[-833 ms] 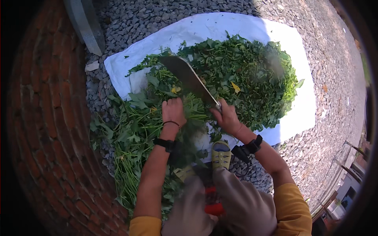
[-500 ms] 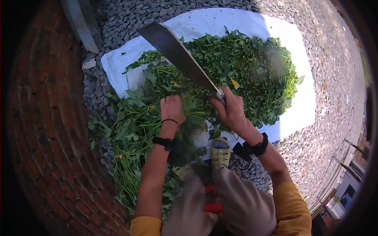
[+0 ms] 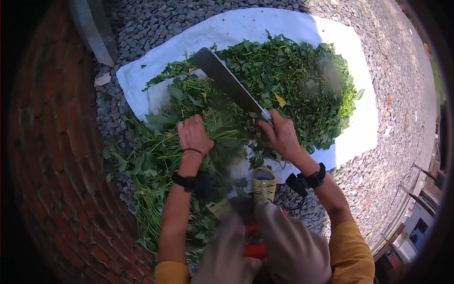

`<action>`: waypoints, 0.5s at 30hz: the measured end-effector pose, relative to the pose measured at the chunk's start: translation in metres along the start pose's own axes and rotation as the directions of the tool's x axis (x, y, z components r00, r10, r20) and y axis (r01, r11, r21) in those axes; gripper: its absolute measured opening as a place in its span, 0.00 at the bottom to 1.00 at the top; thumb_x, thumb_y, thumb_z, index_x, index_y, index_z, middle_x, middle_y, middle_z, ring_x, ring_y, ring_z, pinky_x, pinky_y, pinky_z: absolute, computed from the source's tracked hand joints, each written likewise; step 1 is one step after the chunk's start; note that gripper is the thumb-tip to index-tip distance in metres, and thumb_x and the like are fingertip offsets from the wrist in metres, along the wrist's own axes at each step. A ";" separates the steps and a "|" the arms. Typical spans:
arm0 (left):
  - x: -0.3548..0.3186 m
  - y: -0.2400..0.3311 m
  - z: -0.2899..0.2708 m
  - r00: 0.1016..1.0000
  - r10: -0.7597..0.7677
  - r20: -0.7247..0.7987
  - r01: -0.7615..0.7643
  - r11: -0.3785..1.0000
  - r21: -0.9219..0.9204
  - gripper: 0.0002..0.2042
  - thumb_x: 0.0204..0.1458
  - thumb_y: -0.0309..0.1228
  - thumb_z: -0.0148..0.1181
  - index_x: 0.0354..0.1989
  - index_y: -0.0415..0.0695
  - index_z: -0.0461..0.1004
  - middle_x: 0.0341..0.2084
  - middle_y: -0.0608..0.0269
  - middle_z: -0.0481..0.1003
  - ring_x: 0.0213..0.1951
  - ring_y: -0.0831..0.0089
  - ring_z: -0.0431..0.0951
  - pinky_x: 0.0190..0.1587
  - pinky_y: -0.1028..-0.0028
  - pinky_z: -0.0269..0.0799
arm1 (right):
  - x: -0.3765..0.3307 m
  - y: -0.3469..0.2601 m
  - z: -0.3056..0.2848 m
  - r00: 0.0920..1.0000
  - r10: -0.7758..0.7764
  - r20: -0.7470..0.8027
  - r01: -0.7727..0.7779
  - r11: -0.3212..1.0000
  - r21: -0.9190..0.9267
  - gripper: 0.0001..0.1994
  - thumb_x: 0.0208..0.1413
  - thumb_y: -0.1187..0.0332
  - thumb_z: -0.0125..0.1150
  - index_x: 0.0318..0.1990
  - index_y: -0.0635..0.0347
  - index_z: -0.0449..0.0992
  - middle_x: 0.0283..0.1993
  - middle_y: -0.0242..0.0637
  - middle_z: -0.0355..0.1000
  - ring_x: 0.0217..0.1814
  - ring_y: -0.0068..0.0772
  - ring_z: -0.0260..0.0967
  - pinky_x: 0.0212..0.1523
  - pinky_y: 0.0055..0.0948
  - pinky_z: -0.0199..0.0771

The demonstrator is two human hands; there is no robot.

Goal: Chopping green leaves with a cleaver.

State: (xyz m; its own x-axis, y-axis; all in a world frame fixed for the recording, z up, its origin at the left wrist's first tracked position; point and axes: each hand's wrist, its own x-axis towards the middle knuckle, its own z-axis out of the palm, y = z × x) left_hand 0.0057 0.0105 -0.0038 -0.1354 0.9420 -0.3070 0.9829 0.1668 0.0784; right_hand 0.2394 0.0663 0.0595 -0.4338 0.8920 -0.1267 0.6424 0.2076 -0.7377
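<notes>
Green leafy stalks (image 3: 156, 156) lie in a loose bundle on the left, running from the near edge beside the brick wall (image 3: 52, 180) up onto a pale chopping block (image 3: 158, 97) that sits on a white sheet (image 3: 293, 28). The left hand (image 3: 194, 135) is closed down over the bundle just near of the block, fingers curled into the leaves and pressing them flat. The right hand (image 3: 283, 135) is wrapped tight around the handle of a big knife (image 3: 229, 83), whose broad dark blade slants up and to the far left, its tip above the greens at the block.

To the right, a wide heap of chopped leaves (image 3: 302, 80) covers the middle of the sheet, which is spread over grey gravel (image 3: 406, 142). A yellow sandal (image 3: 263, 183) shows just near of the hands, at the sheet's edge, with the person's knees below it.

By the look of it, the stalks are light, limp and springy: they will slide and fan out unless held bunched, so the firm place to hold is across the stems close behind the cutting line, fingertips tucked back. The knife looks heavy and blade-forward; it wants a full grip on the handle, right where the right hand has it.
</notes>
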 end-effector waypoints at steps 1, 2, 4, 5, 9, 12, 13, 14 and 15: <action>0.003 -0.007 -0.004 0.999 -0.048 -0.003 0.048 0.999 0.020 0.19 0.27 0.29 0.63 0.31 0.43 0.66 0.29 0.58 0.72 0.36 0.61 0.73 0.41 0.67 0.61 | 0.007 -0.012 -0.012 0.997 -0.036 -0.064 0.039 0.998 0.050 0.11 0.55 0.65 0.57 0.35 0.63 0.64 0.20 0.48 0.67 0.23 0.54 0.67 0.23 0.43 0.63; 0.006 -0.010 -0.006 0.993 -0.119 -0.014 0.120 0.991 0.060 0.18 0.27 0.29 0.63 0.31 0.43 0.67 0.29 0.58 0.73 0.35 0.60 0.73 0.41 0.67 0.62 | 0.012 -0.024 -0.020 0.988 -0.081 -0.134 0.095 0.990 0.102 0.10 0.54 0.67 0.57 0.35 0.62 0.65 0.20 0.46 0.67 0.22 0.53 0.66 0.22 0.41 0.63; 0.013 -0.010 -0.006 0.977 -0.184 0.107 0.175 0.980 0.092 0.18 0.28 0.33 0.65 0.31 0.44 0.68 0.28 0.58 0.74 0.34 0.62 0.75 0.41 0.70 0.64 | 0.019 -0.039 -0.025 0.977 -0.058 -0.208 0.106 0.968 0.230 0.09 0.53 0.68 0.58 0.36 0.62 0.66 0.20 0.44 0.66 0.21 0.51 0.65 0.22 0.38 0.62; 0.016 -0.010 -0.006 0.968 -0.222 0.117 0.207 0.970 0.131 0.18 0.28 0.34 0.66 0.30 0.44 0.69 0.28 0.59 0.75 0.33 0.63 0.76 0.41 0.71 0.65 | 0.020 -0.042 -0.020 0.968 -0.050 -0.246 0.124 0.947 0.295 0.09 0.53 0.69 0.59 0.36 0.62 0.66 0.19 0.43 0.65 0.20 0.51 0.65 0.21 0.36 0.62; 0.017 0.003 0.007 0.960 -0.254 0.120 0.235 0.960 0.154 0.17 0.30 0.36 0.67 0.29 0.44 0.69 0.26 0.61 0.75 0.32 0.66 0.77 0.39 0.73 0.68 | 0.008 -0.024 0.044 0.971 -0.085 -0.221 0.144 0.953 0.267 0.11 0.54 0.67 0.58 0.37 0.62 0.64 0.21 0.47 0.67 0.22 0.52 0.67 0.23 0.38 0.65; 0.014 0.005 0.012 0.949 -0.278 0.148 0.243 0.946 0.215 0.17 0.29 0.36 0.67 0.29 0.44 0.69 0.26 0.61 0.75 0.31 0.68 0.77 0.35 0.74 0.69 | 0.000 0.000 0.068 0.968 0.152 0.200 -0.105 0.969 -0.225 0.12 0.56 0.64 0.56 0.35 0.63 0.62 0.23 0.52 0.69 0.25 0.56 0.68 0.25 0.43 0.67; 0.014 0.005 0.013 0.957 -0.270 0.107 0.248 0.952 0.182 0.17 0.29 0.35 0.67 0.28 0.44 0.70 0.26 0.61 0.75 0.31 0.68 0.77 0.34 0.74 0.70 | 0.002 0.004 0.067 0.987 0.063 0.147 -0.035 0.982 -0.184 0.12 0.56 0.64 0.55 0.35 0.63 0.62 0.23 0.53 0.69 0.26 0.57 0.68 0.25 0.45 0.66; 0.013 0.005 0.014 0.955 -0.280 0.093 0.264 0.951 0.159 0.17 0.29 0.35 0.67 0.28 0.44 0.70 0.26 0.61 0.75 0.31 0.68 0.77 0.34 0.74 0.70 | 0.005 0.004 0.061 0.986 0.067 0.154 -0.038 0.982 -0.186 0.12 0.57 0.63 0.54 0.34 0.63 0.62 0.23 0.54 0.69 0.27 0.57 0.68 0.25 0.47 0.66; 0.012 0.004 0.014 0.948 -0.288 0.138 0.271 0.953 0.134 0.16 0.29 0.35 0.67 0.28 0.44 0.70 0.25 0.61 0.75 0.30 0.67 0.78 0.33 0.74 0.70 | 0.006 0.000 0.052 0.972 0.150 0.180 -0.110 0.971 -0.214 0.13 0.57 0.62 0.53 0.33 0.63 0.61 0.23 0.55 0.69 0.27 0.58 0.68 0.25 0.48 0.66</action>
State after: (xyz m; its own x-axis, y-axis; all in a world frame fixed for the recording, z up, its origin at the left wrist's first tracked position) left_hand 0.0096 0.0188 -0.0208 -0.3944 0.8044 -0.4443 0.9171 0.3751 -0.1350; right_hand 0.2041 0.0508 0.0238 -0.4388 0.8263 -0.3530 0.8067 0.1892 -0.5599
